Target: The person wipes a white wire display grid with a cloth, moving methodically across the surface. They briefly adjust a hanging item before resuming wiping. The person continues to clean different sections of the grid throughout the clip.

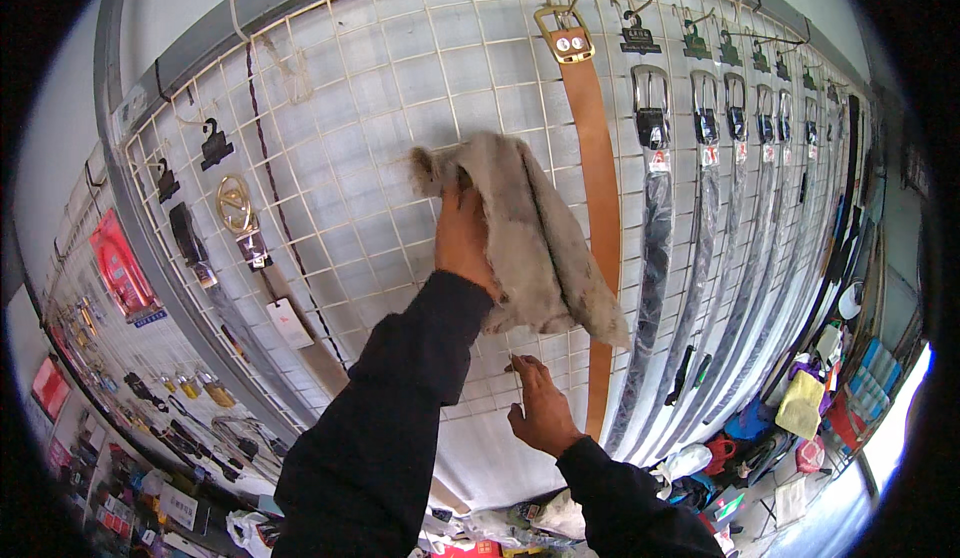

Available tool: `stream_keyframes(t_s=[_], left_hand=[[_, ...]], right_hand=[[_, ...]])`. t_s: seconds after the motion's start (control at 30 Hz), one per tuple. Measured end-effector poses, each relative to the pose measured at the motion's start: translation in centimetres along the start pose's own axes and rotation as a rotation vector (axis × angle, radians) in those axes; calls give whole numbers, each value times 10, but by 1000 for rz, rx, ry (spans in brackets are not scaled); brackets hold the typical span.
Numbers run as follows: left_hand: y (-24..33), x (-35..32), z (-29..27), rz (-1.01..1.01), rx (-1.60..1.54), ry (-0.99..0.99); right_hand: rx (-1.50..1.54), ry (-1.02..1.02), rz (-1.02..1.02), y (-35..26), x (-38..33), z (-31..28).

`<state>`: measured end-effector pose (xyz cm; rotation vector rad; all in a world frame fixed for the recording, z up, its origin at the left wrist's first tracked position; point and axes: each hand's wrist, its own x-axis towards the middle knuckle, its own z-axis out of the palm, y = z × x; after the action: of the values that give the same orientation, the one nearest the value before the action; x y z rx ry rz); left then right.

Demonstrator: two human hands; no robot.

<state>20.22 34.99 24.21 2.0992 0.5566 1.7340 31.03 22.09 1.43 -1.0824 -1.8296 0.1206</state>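
My left hand (464, 241) is closed on a grey-brown cloth (545, 248), held up against a white wire grid panel (400, 88). The cloth hangs down to the right of the hand and covers part of a tan leather belt (590, 128) with a gold buckle. Below the cloth, my right hand (545, 408) is at the grid, fingers bent and thumb apart. Its fingertips are close to a wire; whether they touch it I cannot tell.
Wrapped dark belts (655, 198) with silver buckles hang in a row at the right. On the left hang a gold-buckled belt (236, 206), a braided cord (262, 138) and a red package (122, 263). Bags and cloths, among them a yellow cloth (800, 405), are piled at lower right.
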Motion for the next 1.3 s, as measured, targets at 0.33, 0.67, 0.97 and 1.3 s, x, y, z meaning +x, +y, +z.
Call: stream_keyframes(t_s=[0.33, 0.67, 0.97, 1.3], left_hand=[[33, -86, -12, 178, 738, -256], [88, 77, -20, 750, 998, 54], [81, 6, -20, 304, 1089, -192], [117, 67, -18, 149, 1333, -496]], right_hand=[[-104, -316, 289, -5, 1, -4], [66, -44, 52, -16, -2, -15], [83, -12, 13, -19, -8, -18], [72, 11, 14, -24, -13, -18]])
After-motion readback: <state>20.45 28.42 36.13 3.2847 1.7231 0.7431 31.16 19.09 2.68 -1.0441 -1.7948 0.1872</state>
